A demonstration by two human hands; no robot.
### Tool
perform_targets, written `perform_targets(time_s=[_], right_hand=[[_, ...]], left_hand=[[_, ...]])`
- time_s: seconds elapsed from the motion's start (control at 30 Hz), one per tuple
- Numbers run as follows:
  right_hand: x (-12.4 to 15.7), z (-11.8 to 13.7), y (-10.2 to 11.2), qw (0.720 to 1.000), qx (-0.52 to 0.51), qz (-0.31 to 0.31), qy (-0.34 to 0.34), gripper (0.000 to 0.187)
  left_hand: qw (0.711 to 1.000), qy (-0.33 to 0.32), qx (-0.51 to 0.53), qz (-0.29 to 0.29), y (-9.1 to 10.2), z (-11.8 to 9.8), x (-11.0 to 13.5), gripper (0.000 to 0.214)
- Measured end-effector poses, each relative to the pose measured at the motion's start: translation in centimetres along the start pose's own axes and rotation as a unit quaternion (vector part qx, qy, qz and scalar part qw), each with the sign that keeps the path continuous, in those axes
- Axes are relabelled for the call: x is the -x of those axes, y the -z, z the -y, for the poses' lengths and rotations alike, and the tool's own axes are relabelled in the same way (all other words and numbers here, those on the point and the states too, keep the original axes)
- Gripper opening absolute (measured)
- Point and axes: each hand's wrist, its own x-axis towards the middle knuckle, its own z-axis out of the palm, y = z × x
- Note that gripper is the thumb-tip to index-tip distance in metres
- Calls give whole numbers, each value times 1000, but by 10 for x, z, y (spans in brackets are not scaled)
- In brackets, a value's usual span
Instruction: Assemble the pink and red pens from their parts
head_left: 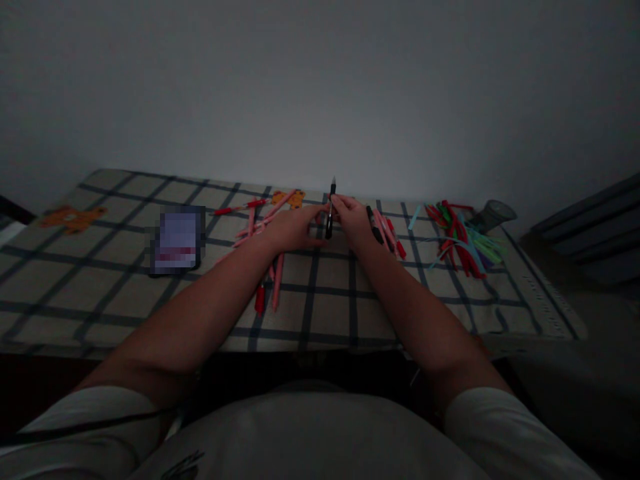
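Fingers of the right hand (353, 217) are pinched together on the upper part of a slim black pen (330, 215), which stands near upright with its narrow end up. Fingers of the left hand (296, 225) are curved and parted, thumb well away from index, just beside the pen's lower part; whether they touch it cannot be told. The pen is between the two hands, seemingly above the checked cloth-covered tabletop (330, 307). Beneath and about the left forearm lies a loose heap of slender pink pens (277, 283), with a red-capped pen (260, 300) at its near edge and a red-and-white pen (241, 207) at its far side. Just beside the right wrist lies a group of pink and red pens (391, 233) together with a thick black pen (374, 225). Well to the right are red, green and blue strips (463, 240) near a dark grey cup (494, 212) tipped on its side. Risks, as judged: the pen could slip or swing, since the pinch appears small and high; the left forearm, low over the heap, could scatter or roll pens; the right wrist could disturb the group beside it. Dim light hampers confirmation of contact.
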Motion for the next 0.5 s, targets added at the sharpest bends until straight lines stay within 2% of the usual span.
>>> perform_targets(time_s=[0.2, 0.5], right_hand=[[0, -1, -1, 999, -33, -2, -7, 53], [-4, -1, 0, 999, -11, 5, -32, 42]], left_hand=[[1000, -1, 0, -5, 1, -1, 2, 87], [1000, -18, -20, -1, 2, -2, 4, 85]])
